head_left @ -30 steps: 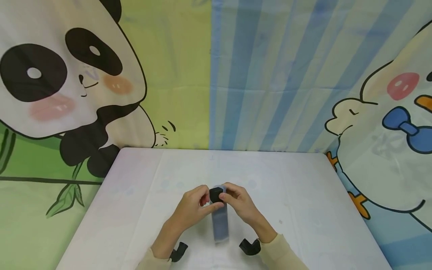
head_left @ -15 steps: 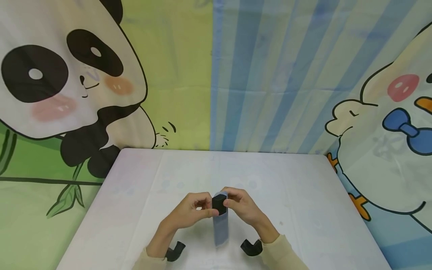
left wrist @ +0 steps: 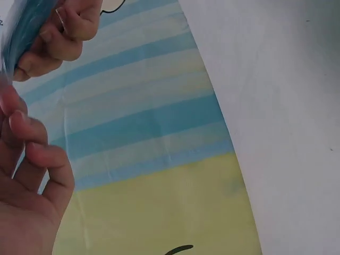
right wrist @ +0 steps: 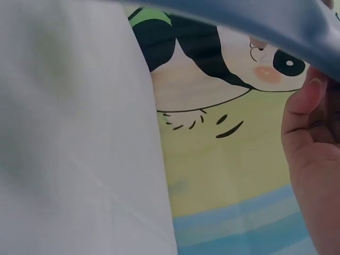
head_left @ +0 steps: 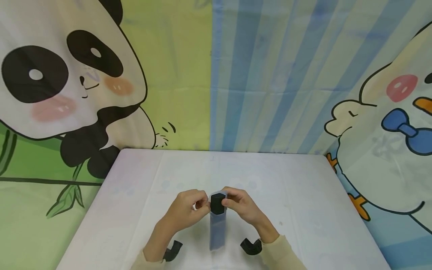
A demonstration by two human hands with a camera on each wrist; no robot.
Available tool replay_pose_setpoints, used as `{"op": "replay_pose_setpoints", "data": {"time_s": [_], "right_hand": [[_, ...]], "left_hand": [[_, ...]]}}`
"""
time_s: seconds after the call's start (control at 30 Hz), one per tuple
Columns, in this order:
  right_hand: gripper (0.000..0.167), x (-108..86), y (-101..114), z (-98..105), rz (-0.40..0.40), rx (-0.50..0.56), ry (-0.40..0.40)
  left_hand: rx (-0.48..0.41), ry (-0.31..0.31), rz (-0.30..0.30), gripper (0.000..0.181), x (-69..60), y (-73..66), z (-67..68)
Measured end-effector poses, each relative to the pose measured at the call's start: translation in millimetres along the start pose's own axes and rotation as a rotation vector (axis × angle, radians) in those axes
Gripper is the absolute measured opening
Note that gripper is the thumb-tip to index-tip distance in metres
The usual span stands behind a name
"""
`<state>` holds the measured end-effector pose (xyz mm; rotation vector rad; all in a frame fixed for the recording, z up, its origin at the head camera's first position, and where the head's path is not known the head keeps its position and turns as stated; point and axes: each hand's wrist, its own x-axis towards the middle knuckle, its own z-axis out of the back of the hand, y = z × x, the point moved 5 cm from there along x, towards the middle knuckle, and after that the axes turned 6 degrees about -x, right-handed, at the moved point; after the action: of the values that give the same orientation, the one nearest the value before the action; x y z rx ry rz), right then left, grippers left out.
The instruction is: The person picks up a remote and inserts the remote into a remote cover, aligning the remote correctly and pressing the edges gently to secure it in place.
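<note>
A long, narrow blue-grey packet hangs upright between the hands, with a black, roughly hexagonal patch near its top. My right hand grips the upper right edge, thumb on the front and fingers behind. At the upper left edge, my left hand pinches with curled finger and thumb; what exactly lies between them is too small to tell. Shiny clear film shows on the blue packet in the left wrist view. The right wrist view has the packet stretching across its top.
A white table lies under the hands. Black curved pieces sit by the left wrist and the right wrist. Behind the table hangs a cloth printed with a panda and a white bird.
The left thumb has come off the front of the black patch, and the left hand has shifted left to the edge. The packet now faces more forward and sits slightly lower.
</note>
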<state>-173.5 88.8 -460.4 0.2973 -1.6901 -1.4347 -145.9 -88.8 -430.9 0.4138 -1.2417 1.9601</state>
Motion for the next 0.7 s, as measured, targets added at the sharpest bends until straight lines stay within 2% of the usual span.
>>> {"op": "replay_pose_setpoints", "data": {"time_s": [0.13,0.2,0.27,0.33,0.47,0.6,0.7], "right_hand": [[0.017,1.0,0.9,2.7,-0.012,-0.094,0.021],[0.016,0.1,-0.5,4.0,-0.015,-0.117,0.031],[0.016,-1.3,-2.7,4.7,-0.015,-0.130,0.044],[0.016,-2.3,-4.6,5.1,-0.025,-0.140,0.048],[0.014,-0.8,-3.9,3.2,-0.040,-0.187,0.048],[0.015,4.7,9.1,-2.9,-0.019,-0.290,0.057],[0.017,9.1,22.6,-7.2,0.008,-0.378,0.059]], "left_hand": [[0.321,-0.062,-0.123,0.012,1.7,-6.5,-0.1],[0.438,-0.080,-0.179,0.004,1.9,-8.9,-1.3],[0.520,-0.094,-0.228,0.010,2.0,-9.9,-2.7],[0.565,-0.104,-0.251,0.016,2.0,-9.1,-3.9],[0.585,-0.097,-0.221,0.020,2.3,-3.3,-5.7],[0.591,-0.093,-0.184,0.019,2.1,2.0,-6.3],[0.596,-0.108,-0.182,0.018,1.4,3.5,-6.2]]}}
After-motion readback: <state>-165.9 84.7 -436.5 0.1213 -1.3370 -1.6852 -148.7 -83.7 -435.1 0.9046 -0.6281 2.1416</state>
